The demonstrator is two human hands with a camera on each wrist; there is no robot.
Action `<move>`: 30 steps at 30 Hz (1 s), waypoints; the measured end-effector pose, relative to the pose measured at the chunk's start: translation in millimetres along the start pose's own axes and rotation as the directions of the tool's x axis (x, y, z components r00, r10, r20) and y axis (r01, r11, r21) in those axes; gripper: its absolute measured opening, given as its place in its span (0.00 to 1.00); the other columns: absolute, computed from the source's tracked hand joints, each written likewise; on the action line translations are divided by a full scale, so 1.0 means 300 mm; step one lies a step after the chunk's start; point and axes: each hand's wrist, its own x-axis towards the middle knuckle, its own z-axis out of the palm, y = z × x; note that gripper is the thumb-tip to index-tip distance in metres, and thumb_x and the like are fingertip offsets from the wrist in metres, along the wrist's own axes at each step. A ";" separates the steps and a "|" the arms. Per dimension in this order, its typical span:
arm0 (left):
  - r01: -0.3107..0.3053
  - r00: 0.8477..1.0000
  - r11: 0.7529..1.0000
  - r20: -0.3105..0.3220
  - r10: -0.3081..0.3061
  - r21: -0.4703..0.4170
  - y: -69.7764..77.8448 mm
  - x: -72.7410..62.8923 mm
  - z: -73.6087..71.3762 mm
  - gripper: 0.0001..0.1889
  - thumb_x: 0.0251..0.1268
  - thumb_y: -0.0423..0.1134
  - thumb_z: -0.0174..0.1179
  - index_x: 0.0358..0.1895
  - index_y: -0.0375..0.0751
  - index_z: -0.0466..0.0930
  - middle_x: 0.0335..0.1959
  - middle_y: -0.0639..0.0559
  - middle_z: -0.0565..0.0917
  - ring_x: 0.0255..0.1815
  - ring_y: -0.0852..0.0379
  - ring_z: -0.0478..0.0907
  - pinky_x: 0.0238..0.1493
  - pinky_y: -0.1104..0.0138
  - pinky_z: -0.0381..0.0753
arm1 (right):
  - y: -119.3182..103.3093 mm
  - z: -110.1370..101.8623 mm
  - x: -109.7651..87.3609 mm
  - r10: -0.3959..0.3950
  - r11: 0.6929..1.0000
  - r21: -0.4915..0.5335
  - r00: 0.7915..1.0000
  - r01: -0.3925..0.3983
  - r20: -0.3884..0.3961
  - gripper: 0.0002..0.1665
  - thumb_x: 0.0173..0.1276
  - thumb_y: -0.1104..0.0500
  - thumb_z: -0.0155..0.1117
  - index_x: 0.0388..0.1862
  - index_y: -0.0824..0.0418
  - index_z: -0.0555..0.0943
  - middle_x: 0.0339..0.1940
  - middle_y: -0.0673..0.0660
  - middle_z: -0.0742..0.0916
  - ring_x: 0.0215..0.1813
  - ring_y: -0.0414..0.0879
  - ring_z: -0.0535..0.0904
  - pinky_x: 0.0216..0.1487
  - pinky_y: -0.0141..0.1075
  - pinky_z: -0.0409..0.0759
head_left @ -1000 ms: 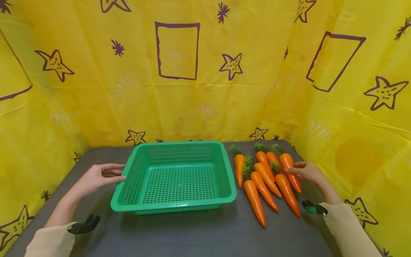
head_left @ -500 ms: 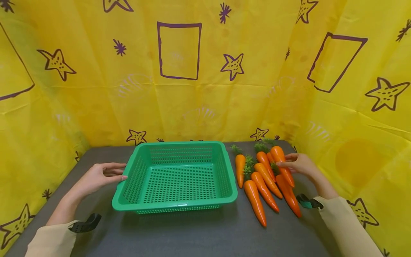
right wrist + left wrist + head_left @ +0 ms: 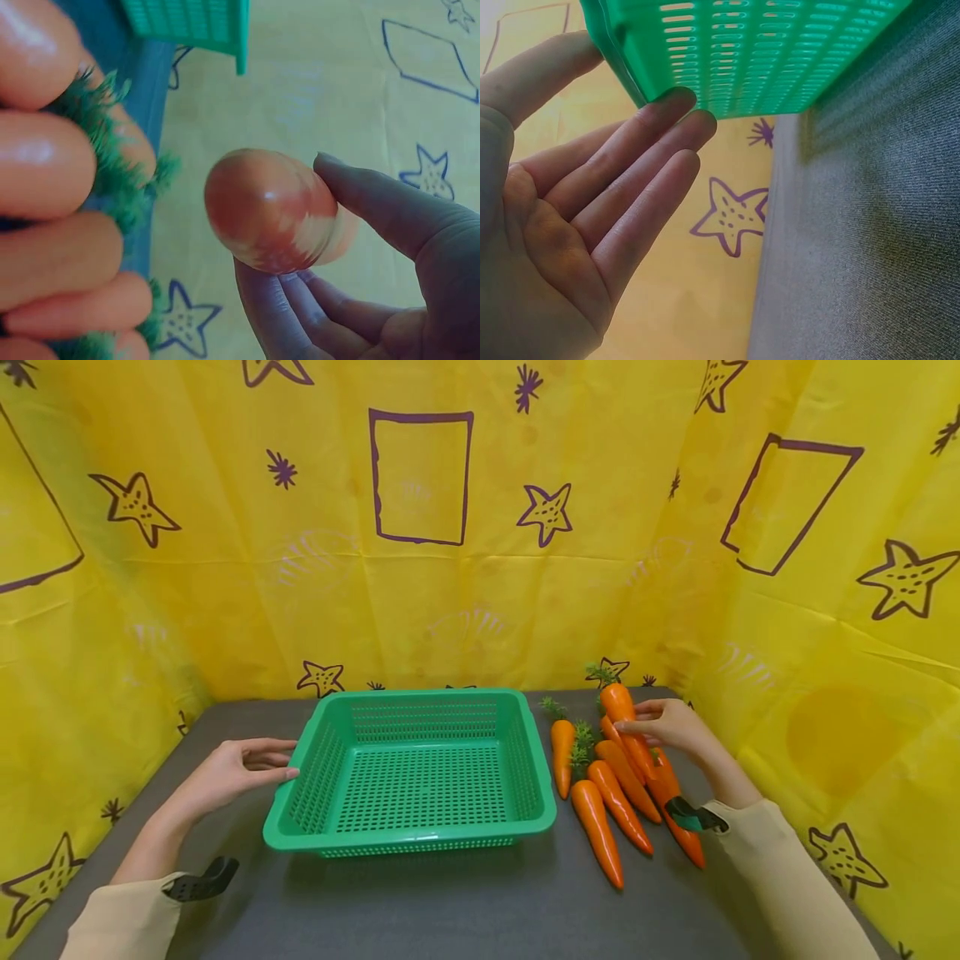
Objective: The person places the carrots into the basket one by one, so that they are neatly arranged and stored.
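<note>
One carrot [image 3: 637, 753], in the head view, is pinched in my right hand [image 3: 671, 727] over the other carrots [image 3: 596, 831], right of the green basket [image 3: 408, 837]; my left hand [image 3: 228, 774] touches the basket's left side. In the left wrist view, those fingers lie nearly straight. In the right wrist view, thumb and fingers clasp the carrot's thick end.

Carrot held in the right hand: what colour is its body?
The held carrot has an orange body, seen best in the head view.
</note>
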 end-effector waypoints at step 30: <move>0.027 1.000 1.000 -0.008 -0.027 0.008 0.007 -0.001 0.003 0.32 0.60 0.56 0.62 0.63 0.40 0.73 0.47 0.45 0.85 0.48 0.52 0.83 0.44 0.61 0.81 | -0.255 0.142 0.089 -0.067 0.997 0.039 0.990 0.063 0.125 0.50 0.58 0.44 0.70 0.70 0.71 0.61 0.60 0.71 0.77 0.42 0.48 0.85 0.43 0.40 0.84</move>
